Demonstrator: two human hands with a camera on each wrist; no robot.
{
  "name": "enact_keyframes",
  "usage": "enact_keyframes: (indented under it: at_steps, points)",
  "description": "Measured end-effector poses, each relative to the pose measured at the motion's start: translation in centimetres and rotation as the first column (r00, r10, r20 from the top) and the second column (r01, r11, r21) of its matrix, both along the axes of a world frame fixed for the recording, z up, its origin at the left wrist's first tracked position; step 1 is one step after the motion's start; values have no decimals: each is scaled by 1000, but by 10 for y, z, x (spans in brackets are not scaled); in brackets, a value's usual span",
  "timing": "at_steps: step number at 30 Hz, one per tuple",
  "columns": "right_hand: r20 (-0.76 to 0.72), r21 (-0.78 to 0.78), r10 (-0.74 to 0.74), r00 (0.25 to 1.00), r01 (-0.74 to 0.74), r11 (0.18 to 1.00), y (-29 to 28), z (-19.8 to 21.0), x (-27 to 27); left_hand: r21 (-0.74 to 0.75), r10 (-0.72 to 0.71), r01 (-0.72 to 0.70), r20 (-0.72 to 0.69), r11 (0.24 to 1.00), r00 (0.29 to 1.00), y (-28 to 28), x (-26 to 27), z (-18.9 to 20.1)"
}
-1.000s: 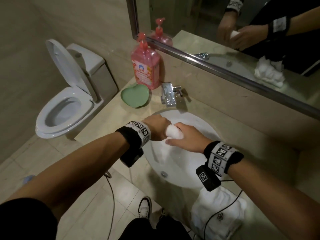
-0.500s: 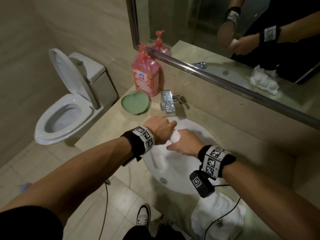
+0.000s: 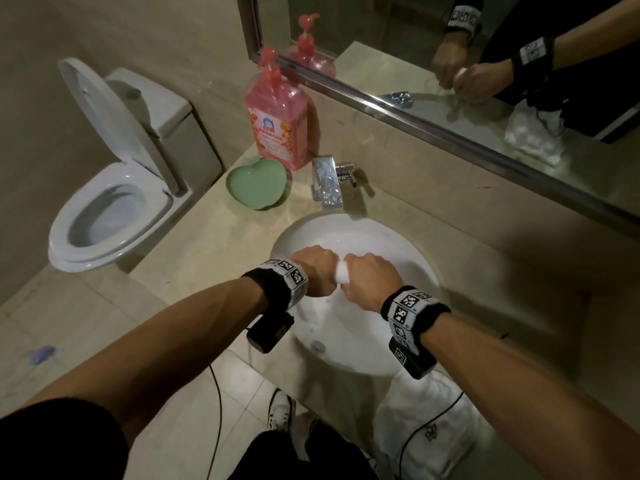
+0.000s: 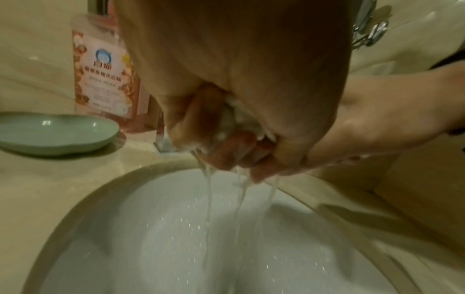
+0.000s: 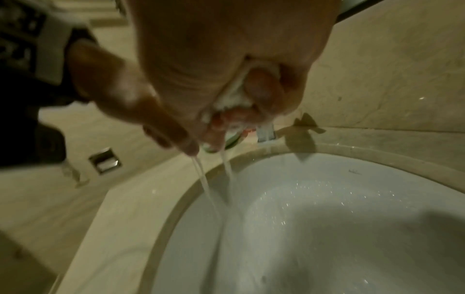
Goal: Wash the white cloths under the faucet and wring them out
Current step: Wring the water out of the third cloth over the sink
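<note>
**Squeezing the wet cloth over the sink**

The beige worktop [image 3: 194,258] is the biggest thing here, with the round white sink [image 3: 398,258] set into it. At about 11 o'clock from the sink stands a pink soap bottle [image 3: 277,123]. Next to it sit a green heart-shaped dish [image 3: 256,183] and the shiny faucet [image 3: 327,183], which is at 12 o'clock from the sink. A pile of white towels [image 3: 433,427] lies on the worktop at about 5 o'clock from the sink, under the right arm.

Both hands are over the middle of the sink. The left hand [image 3: 317,271] and the right hand [image 3: 372,278] sit side by side, almost touching. The fingers of each hand are curled tight around one end of the rolled white cloth [image 3: 342,271]. Only a small bit of cloth shows between the two fists. The roll lies from 9 o'clock to 3 o'clock, running from one fist to the other.

Thin streams of water [image 4: 241,199] run down from the fists into the sink, so this looks like the wringing step. Twisting the fists opposite ways around that long roll would likely squeeze out more water.
</note>
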State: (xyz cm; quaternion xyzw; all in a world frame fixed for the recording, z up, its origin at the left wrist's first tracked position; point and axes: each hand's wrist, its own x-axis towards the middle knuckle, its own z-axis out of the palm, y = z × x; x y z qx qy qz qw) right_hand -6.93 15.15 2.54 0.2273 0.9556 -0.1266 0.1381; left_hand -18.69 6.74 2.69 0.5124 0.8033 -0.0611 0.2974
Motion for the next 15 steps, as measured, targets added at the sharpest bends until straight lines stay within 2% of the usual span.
enact_keyframes:
  at_steps: [1,3,5,6,7,8,9,10,11,12,15]
  points:
    - [-5,-55,-32,999,32,998,3,3,-2,23,-12,12,6,1000,1000,1,-5,3]
    - [-19,-273,-111,994,102,957,13,14,-3,65,-29,26,41,998,999,1,-16,12]
    - [-59,-499,-160,985,109,860,23,28,-2,69,-14,6,121,998,993,0,-28,24]
    - [-94,-565,-179,979,95,819,27,36,-2,64,14,-28,218,998,976,-1,-34,32]
    - [-131,-600,-199,971,82,796,30,43,-2,59,55,-84,376,995,925,-4,-38,39]
    - [-168,-628,-230,958,76,774,33,50,-2,43,107,-157,558,987,823,-6,-41,46]
    - [-190,-661,-269,944,80,746,34,57,-4,20,151,-227,691,974,707,-10,-42,53]
    - [-197,-702,-316,928,91,706,35,63,-5,13,177,-282,751,959,637,-14,-43,60]
    - [-201,-727,-350,915,100,679,35,69,-6,35,185,-318,750,947,635,-17,-45,67]
    - [-213,-734,-377,901,108,671,34,74,-7,78,180,-340,726,937,664,-20,-47,72]
    - [-263,-714,-418,870,116,690,27,87,-10,263,106,-309,581,914,807,-31,-56,80]
